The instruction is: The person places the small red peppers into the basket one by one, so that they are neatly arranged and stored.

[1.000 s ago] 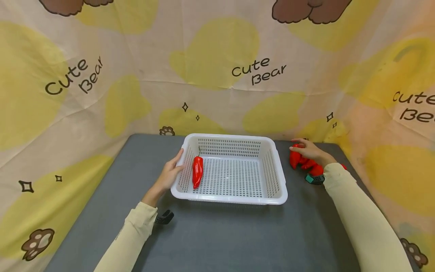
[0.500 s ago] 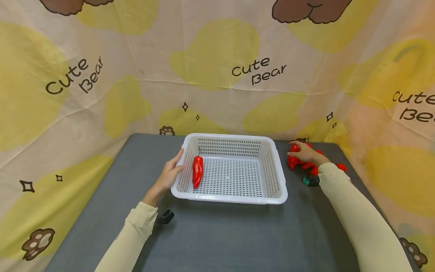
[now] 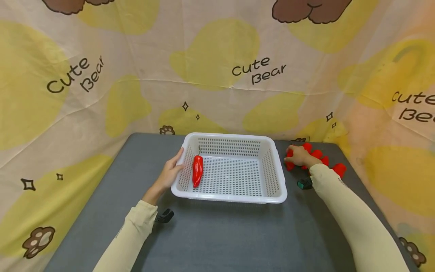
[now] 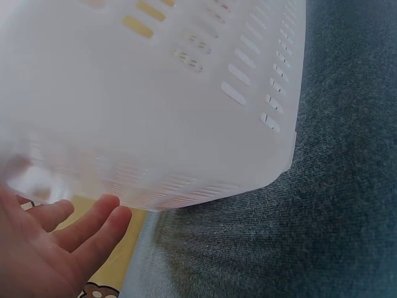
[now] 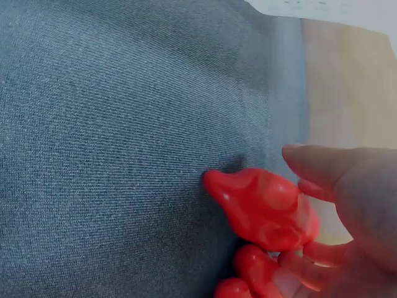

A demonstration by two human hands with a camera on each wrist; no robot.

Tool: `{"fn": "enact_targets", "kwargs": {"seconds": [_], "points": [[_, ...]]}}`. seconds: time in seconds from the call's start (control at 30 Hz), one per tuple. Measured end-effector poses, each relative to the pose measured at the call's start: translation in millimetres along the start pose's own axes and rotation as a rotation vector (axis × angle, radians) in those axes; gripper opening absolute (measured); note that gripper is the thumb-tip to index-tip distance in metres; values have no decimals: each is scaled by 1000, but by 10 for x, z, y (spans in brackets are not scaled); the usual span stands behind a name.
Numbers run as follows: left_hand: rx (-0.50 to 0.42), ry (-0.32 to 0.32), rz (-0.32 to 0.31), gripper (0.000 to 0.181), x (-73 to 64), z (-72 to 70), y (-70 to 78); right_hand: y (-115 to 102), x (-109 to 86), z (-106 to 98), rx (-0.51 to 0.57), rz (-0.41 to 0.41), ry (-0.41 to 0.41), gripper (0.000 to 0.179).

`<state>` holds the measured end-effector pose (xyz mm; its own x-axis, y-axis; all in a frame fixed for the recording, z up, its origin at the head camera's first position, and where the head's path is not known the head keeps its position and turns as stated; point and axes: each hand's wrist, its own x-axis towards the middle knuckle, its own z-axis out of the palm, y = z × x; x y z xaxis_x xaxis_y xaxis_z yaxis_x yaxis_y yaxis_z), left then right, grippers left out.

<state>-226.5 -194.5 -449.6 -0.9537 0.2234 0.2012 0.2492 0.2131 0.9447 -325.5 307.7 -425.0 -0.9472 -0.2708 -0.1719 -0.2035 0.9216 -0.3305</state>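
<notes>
A white plastic basket (image 3: 227,199) with slotted walls stands mid-table. My left hand (image 3: 168,174) holds its left rim, thumb on the inner side. In the left wrist view, several fingers (image 4: 93,230) lie loosely curled outside the basket wall. One red pepper (image 3: 197,172) lies lengthwise inside the basket by its left wall. To the right of the basket, my right hand (image 3: 299,155) has its fingers around another glossy red pepper (image 5: 263,208). The right wrist view shows the thumb above this pepper and fingers beneath; contact is partly hidden.
More red peppers (image 3: 339,170) lie under and beyond the right hand at the table's right back corner. Printed cloth (image 3: 217,75) hangs close behind the grey table (image 3: 217,238) and along both sides. Dark wrist devices (image 3: 164,216) sit under both wrists.
My right hand has moved left and slightly down, and its fingers have closed down around the nearest pepper, which has shifted a little left. The left hand and basket have stayed put.
</notes>
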Motion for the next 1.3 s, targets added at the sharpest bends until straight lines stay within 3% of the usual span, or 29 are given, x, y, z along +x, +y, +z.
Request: {"fn": "enact_targets", "kwargs": {"seconds": [0.13, 0.33, 0.5, 0.63, 0.83, 0.93, 1.1, 1.3], "points": [[16, 8, 1, 63, 8, -12, 9, -28, 15, 1, 14, 31, -1, 36], [12, 5, -20, 63, -10, -13, -1, -42, 47, 10, -34, 13, -84, 57], [4, 1, 8, 65, -34, -26, -38, -56, 48, 24, -33, 18, -105, 45], [-22, -3, 62, 66, -36, -38, -67, -35, 31, 20, 56, 26, -49, 37], [-11, -5, -18, 64, -8, -20, -12, 26, -47, -41, 281, -9, 50, 26], [-13, -6, -39, 63, -4, -11, 6, 32, -92, -102, 389, -9, 34, 33], [-17, -3, -34, 64, 8, -9, -3, -43, -213, -264, 464, -26, 27, 53], [-16, -3, -37, 64, -1, -17, -23, -147, -326, -430, 558, -53, 41, 59]]}}
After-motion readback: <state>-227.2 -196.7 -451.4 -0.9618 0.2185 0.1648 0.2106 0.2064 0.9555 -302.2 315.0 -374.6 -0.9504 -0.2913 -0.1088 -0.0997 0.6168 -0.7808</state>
